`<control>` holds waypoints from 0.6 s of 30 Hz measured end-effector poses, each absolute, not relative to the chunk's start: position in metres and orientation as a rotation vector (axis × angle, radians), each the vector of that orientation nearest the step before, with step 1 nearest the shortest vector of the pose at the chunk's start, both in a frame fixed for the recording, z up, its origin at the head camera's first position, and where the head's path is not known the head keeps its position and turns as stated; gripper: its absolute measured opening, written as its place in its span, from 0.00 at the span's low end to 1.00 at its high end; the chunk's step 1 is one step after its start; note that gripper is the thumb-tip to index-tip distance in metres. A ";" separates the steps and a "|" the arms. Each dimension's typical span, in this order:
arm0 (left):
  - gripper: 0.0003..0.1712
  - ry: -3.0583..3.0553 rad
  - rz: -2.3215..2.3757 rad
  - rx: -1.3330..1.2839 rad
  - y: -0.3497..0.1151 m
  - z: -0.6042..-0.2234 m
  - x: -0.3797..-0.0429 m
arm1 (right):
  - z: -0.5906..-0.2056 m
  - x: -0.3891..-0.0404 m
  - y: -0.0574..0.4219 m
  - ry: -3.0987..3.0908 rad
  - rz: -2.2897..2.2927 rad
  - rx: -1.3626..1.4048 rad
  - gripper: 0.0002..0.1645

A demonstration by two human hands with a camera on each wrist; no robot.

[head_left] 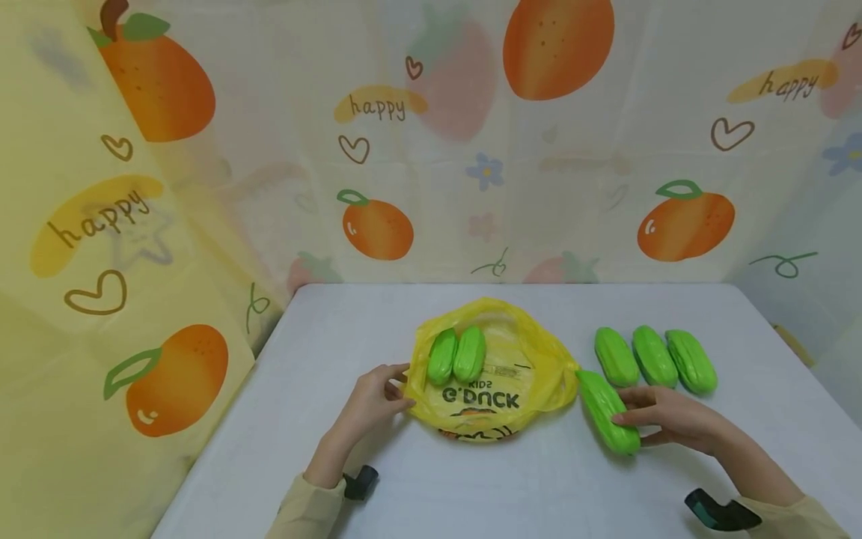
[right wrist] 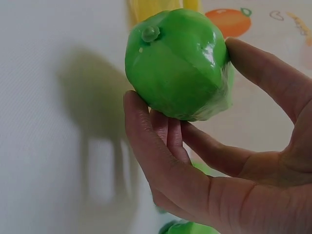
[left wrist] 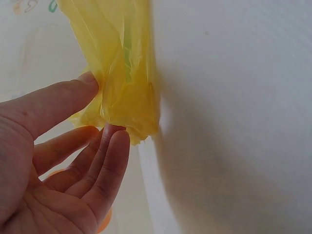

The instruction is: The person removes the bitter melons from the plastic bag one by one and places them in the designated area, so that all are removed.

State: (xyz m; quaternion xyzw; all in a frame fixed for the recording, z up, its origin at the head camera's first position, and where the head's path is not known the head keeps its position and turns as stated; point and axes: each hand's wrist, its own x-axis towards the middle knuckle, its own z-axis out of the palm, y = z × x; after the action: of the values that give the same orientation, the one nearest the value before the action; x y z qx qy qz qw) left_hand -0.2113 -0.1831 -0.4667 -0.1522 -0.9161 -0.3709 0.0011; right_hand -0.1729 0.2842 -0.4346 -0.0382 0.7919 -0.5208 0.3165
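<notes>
A yellow plastic bag (head_left: pixel 542 344) with dark printing lies with its mouth spread wide on the table. Inside, at its left, two shiny green cucumbers (head_left: pixel 470 355) rest side by side. My left hand (head_left: pixel 369 400) holds the bag's left edge, thumb on one side and fingers on the other in the left wrist view. Right of the bag, my right hand (head_left: pixel 673 415) grips another ridged green cucumber (head_left: pixel 602 408) between thumb and fingers. Its far tip reaches the bag's right edge in the head view. The right wrist view shows this cucumber's rounded end (right wrist: pixel 178 68) with a small nub.
Three more green cucumbers (head_left: pixel 655 357) lie in a row behind my right hand. All of this is on a white-covered table (head_left: pixel 471 486). A fruit-printed curtain (head_left: pixel 438 172) hangs behind the table and along its left side.
</notes>
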 end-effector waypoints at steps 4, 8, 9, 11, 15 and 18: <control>0.34 -2.872 -1.169 -0.470 -0.183 -0.468 -0.212 | -0.438 -0.172 0.290 2.073 -1.362 -0.096 0.46; 0.34 -2.870 -1.176 -0.463 -0.183 -0.468 -0.212 | -0.439 -0.170 0.295 2.048 -1.348 -0.080 0.46; 0.33 -2.871 -1.176 -0.461 -0.183 -0.467 -0.212 | -0.439 -0.170 0.296 2.044 -1.344 -0.079 0.46; 0.33 -2.873 -1.175 -0.456 -0.182 -0.467 -0.212 | -0.440 -0.169 0.299 2.036 -1.343 -0.075 0.46; 0.33 -2.876 -1.175 -0.452 -0.182 -0.465 -0.211 | -0.443 -0.169 0.306 2.032 -1.338 -0.063 0.45; 0.34 -2.876 -1.174 -0.453 -0.182 -0.465 -0.210 | -0.446 -0.169 0.313 2.034 -1.330 -0.052 0.45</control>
State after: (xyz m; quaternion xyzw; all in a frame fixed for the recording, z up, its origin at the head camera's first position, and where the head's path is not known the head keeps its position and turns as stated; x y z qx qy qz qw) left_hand -0.2101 -0.1820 -0.4647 -0.1442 -0.9162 -0.3739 0.0012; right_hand -0.1692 0.3126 -0.4459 -0.0201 0.7844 -0.5131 0.3480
